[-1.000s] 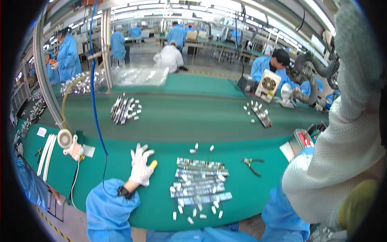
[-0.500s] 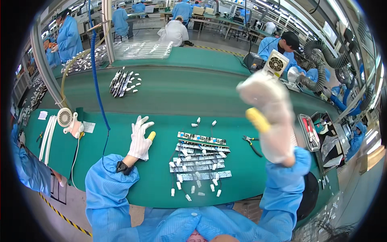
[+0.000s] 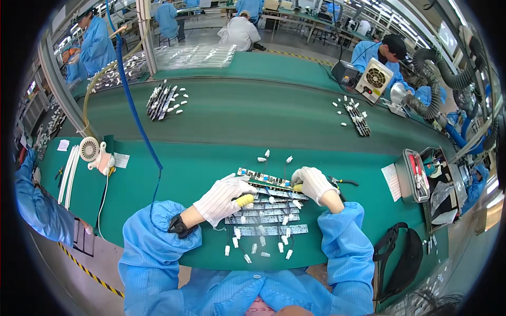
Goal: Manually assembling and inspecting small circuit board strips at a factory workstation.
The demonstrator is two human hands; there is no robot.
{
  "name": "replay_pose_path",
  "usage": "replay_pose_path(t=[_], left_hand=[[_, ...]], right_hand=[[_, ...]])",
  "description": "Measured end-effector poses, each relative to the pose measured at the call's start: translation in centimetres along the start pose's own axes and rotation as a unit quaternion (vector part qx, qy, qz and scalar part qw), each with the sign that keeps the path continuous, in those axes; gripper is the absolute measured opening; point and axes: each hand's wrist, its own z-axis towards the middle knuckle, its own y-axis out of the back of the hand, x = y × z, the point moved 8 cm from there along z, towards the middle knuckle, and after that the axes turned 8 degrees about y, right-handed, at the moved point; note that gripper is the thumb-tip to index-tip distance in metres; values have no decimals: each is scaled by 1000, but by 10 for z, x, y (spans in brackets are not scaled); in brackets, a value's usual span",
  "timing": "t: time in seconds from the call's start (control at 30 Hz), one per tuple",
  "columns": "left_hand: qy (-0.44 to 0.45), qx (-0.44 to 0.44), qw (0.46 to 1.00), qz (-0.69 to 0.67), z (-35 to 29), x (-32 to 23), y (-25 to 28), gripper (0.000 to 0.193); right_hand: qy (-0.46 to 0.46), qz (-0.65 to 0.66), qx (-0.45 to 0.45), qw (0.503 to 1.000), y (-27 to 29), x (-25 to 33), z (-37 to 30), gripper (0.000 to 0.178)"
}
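A populated circuit board strip (image 3: 266, 178) with components lies tilted at the top of several lighter board strips (image 3: 270, 213) on the green mat. My left hand (image 3: 222, 198), in a striped white glove with a yellow thumb cover, has its fingers closed at the strip's left part. At the right end, my right hand (image 3: 315, 185), gloved alike, pinches the strip between thumb and fingers. Dark wires with white connectors (image 3: 247, 258) trail from the strips toward me, and others stick out beyond the far side. Fingertips are partly hidden.
Cutting pliers (image 3: 343, 182) lie just right of my right hand. A small fan (image 3: 89, 149) and white tubes (image 3: 69, 176) are at left; a metal tool box (image 3: 416, 176) is at right. Board bundles (image 3: 358, 117) sit on the belt beyond. A blue coiled cord (image 3: 129, 100) hangs at left.
My right hand has come down from the upper right to the strip's right end. My left hand has moved right onto the strip. A board bundle now shows on the belt at right.
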Motion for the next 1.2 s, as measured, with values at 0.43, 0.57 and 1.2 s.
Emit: replay_pose_path(t=[0.43, 0.57, 1.2], left_hand=[[72, -208, 963, -158, -19, 32, 44, 24], [71, -208, 965, -145, -16, 33, 41, 30], [183, -146, 890, -392, -37, 22, 40, 48]], right_hand=[[111, -57, -217, 968, 26, 7, -11, 28], [93, 96, -324, 936, 33, -16, -12, 20], [50, 575, -202, 791, 49, 53, -46, 31]])
